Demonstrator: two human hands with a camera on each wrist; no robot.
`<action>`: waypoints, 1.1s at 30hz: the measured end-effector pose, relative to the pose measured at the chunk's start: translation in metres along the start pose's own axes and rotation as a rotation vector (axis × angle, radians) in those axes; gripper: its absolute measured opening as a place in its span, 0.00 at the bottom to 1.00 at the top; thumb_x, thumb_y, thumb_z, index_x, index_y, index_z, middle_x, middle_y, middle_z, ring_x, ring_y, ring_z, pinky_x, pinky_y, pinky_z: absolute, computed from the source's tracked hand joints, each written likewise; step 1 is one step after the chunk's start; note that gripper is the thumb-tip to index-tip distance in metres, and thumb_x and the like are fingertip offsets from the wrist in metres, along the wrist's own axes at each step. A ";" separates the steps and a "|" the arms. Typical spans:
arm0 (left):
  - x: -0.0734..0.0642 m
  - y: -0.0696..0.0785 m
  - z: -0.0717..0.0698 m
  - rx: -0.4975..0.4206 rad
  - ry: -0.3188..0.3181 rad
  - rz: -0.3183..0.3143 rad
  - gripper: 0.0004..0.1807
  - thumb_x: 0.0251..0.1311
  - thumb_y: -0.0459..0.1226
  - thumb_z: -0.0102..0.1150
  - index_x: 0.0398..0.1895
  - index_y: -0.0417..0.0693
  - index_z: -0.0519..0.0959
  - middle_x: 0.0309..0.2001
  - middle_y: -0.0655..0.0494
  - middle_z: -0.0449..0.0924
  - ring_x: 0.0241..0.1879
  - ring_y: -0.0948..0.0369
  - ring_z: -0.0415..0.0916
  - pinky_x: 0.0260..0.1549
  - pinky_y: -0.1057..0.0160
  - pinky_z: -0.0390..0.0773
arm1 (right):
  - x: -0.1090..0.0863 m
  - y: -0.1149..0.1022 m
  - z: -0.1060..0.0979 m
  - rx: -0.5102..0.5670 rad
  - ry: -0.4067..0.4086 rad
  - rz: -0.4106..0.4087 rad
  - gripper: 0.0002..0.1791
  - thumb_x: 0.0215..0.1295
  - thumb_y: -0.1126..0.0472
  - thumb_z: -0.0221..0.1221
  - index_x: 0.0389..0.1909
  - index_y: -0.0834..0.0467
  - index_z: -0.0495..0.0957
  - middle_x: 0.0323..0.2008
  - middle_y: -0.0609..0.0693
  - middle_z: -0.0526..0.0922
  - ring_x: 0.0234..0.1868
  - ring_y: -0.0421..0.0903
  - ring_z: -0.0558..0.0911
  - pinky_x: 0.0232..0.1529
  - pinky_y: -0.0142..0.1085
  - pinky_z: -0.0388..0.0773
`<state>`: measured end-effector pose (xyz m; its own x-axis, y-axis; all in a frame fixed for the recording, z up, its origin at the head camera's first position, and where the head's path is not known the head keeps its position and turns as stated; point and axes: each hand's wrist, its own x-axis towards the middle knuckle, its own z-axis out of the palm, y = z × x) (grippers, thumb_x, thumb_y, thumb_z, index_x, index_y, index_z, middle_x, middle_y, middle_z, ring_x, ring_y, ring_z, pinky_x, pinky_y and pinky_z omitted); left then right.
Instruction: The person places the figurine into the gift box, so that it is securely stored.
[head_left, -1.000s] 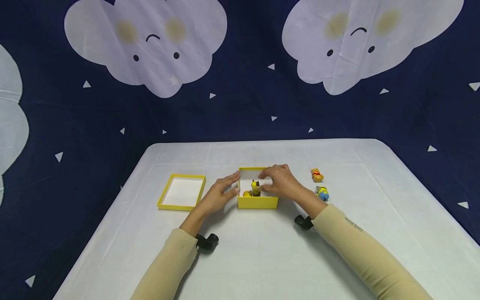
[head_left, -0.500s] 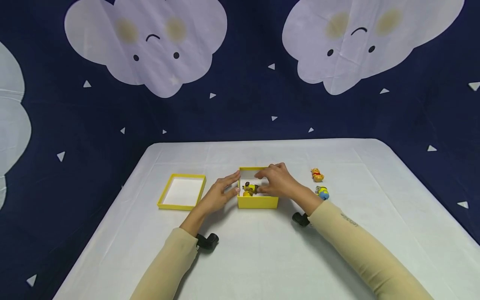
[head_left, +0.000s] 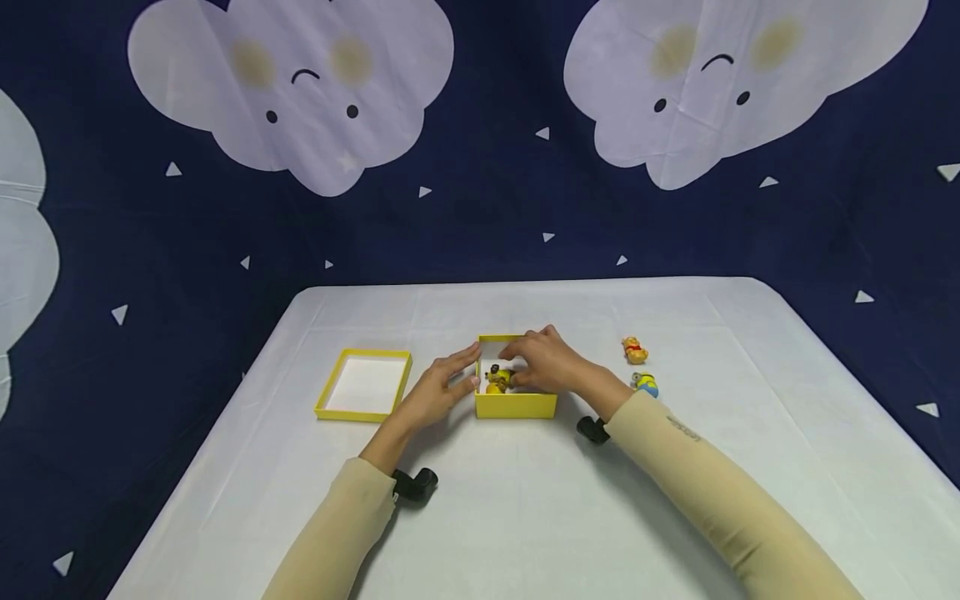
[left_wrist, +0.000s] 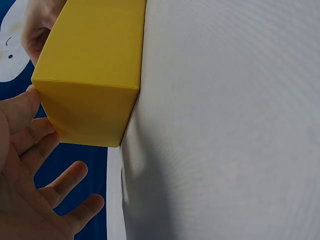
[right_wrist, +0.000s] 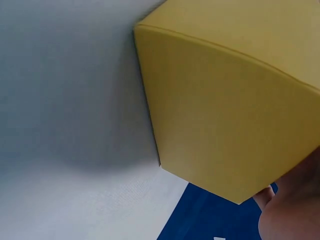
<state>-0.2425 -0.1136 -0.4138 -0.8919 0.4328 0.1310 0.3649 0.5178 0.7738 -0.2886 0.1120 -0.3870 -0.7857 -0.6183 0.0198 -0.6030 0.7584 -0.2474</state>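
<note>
A yellow box [head_left: 516, 407] with a white inside stands uncovered at mid-table. My left hand [head_left: 438, 390] rests at its left side, fingers mostly straight and touching the rim; in the left wrist view, some fingertips meet the box edge while two fingers [left_wrist: 65, 182] stick out free. Inside the box lies a small yellow-and-black toy figure [head_left: 497, 375], beside another yellow toy [head_left: 492, 388]. My right hand [head_left: 551, 361] reaches into the box from the right, fingers bent, thumb right at the figure. Whether it pinches the figure I cannot tell. The box wall hides its fingertips in the right wrist view.
To the left lies a shallow yellow-rimmed lid [head_left: 363, 416], white side up. An orange bear figure [head_left: 634, 351] and a blue-and-yellow toy figure [head_left: 645, 384] are right of the box, near the right forearm. A dark blue cloud-print cloth [head_left: 495, 225] hangs behind the white table [head_left: 510, 508].
The yellow-and-black figure has gone from upright to lying in the box. My right hand has shifted left, further over the box. My left hand has stayed put.
</note>
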 end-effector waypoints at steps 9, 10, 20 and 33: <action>0.001 0.000 0.000 -0.003 -0.006 -0.007 0.28 0.68 0.41 0.50 0.69 0.48 0.62 0.74 0.61 0.54 0.70 0.50 0.55 0.66 0.47 0.64 | 0.007 0.001 0.001 0.085 -0.098 -0.009 0.26 0.58 0.55 0.65 0.59 0.51 0.75 0.61 0.47 0.76 0.64 0.49 0.71 0.68 0.56 0.55; 0.001 0.000 0.000 -0.002 -0.006 -0.007 0.28 0.68 0.41 0.50 0.69 0.48 0.62 0.74 0.61 0.54 0.70 0.50 0.55 0.66 0.48 0.64 | 0.008 0.001 0.001 0.094 -0.106 -0.010 0.26 0.58 0.56 0.65 0.59 0.51 0.74 0.61 0.47 0.76 0.65 0.49 0.70 0.70 0.58 0.52; 0.001 0.000 0.000 -0.017 0.010 -0.012 0.27 0.68 0.40 0.51 0.69 0.48 0.63 0.73 0.61 0.55 0.72 0.48 0.51 0.68 0.45 0.59 | 0.018 0.005 -0.006 0.131 -0.238 -0.072 0.28 0.60 0.60 0.62 0.62 0.50 0.71 0.62 0.46 0.75 0.63 0.47 0.74 0.70 0.58 0.53; 0.001 0.000 0.001 -0.028 0.003 -0.019 0.28 0.68 0.41 0.50 0.70 0.49 0.61 0.73 0.62 0.54 0.72 0.50 0.52 0.67 0.44 0.60 | 0.024 -0.002 -0.009 0.193 -0.348 -0.089 0.28 0.61 0.65 0.59 0.64 0.53 0.70 0.62 0.48 0.74 0.62 0.48 0.74 0.63 0.44 0.71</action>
<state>-0.2433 -0.1124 -0.4144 -0.8995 0.4206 0.1183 0.3404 0.5049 0.7932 -0.3081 0.0975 -0.3772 -0.6180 -0.7379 -0.2712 -0.6040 0.6664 -0.4371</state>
